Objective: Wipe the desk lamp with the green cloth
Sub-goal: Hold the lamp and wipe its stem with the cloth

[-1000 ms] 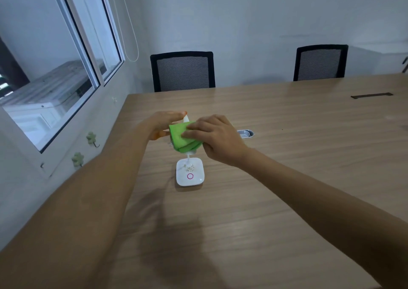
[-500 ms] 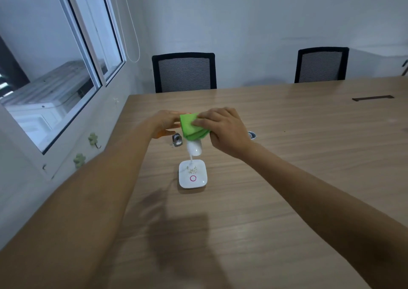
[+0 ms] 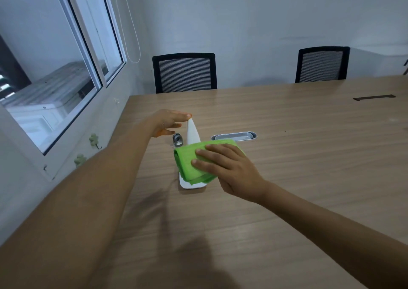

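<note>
A small white desk lamp stands on the wooden table, its slim head pointing up and away from me. My left hand pinches the tip of the lamp head between fingertips. The folded green cloth lies over the lamp's lower part and most of its white square base. My right hand presses flat on the cloth, fingers spread across it. The lamp's neck and button are hidden under the cloth.
A small metal object sits on the table beside the lamp. A silver cable tray is set into the tabletop behind the cloth. Two black mesh chairs stand at the far edge. A window lines the left wall.
My right hand has slid the green cloth down from the lamp head onto the base. The lamp head is now bare, still held at its tip by my left hand.
</note>
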Demonstrator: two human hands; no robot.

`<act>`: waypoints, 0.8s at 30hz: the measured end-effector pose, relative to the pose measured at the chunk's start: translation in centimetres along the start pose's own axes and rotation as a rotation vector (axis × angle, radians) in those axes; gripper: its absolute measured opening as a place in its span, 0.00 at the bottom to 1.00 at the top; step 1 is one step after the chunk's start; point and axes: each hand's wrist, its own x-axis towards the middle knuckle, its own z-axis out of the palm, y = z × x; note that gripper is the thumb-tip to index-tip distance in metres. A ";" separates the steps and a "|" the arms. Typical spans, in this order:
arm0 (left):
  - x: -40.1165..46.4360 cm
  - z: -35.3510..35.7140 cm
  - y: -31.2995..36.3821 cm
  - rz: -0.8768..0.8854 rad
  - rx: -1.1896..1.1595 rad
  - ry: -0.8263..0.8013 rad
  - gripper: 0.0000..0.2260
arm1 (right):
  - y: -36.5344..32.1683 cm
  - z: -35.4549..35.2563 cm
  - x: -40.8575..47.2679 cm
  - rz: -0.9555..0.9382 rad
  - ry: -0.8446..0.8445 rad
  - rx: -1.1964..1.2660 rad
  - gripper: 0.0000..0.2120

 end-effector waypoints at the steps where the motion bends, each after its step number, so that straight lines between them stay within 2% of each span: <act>1: 0.0 0.0 0.0 0.002 -0.001 0.001 0.18 | 0.0 -0.1 -0.2 -0.011 0.037 -0.006 0.22; 3: 0.0 0.1 0.1 0.003 -0.006 0.004 0.18 | 0.4 -0.3 0.1 0.018 0.127 0.000 0.23; 5: -0.1 0.2 0.1 0.002 -0.018 0.018 0.18 | 1.4 -0.1 1.1 0.134 0.176 0.018 0.21; 8: -0.3 0.4 0.1 -0.007 -0.009 0.035 0.19 | 3.0 0.7 3.4 0.350 0.144 0.120 0.25; 11: -0.5 0.6 0.2 -0.003 -0.001 0.040 0.18 | 3.3 1.7 4.7 0.436 0.090 0.244 0.28; 17: -0.2 0.5 0.2 -0.001 0.039 0.040 0.19 | 1.7 2.5 2.2 0.377 0.116 0.281 0.27; 21: -0.2 0.5 0.3 -0.010 0.033 0.039 0.18 | 0.5 2.2 -0.6 0.282 0.240 0.138 0.20; 24: -0.3 0.4 0.4 -0.011 0.048 0.035 0.18 | 0.1 2.5 -2.2 0.280 0.312 0.103 0.20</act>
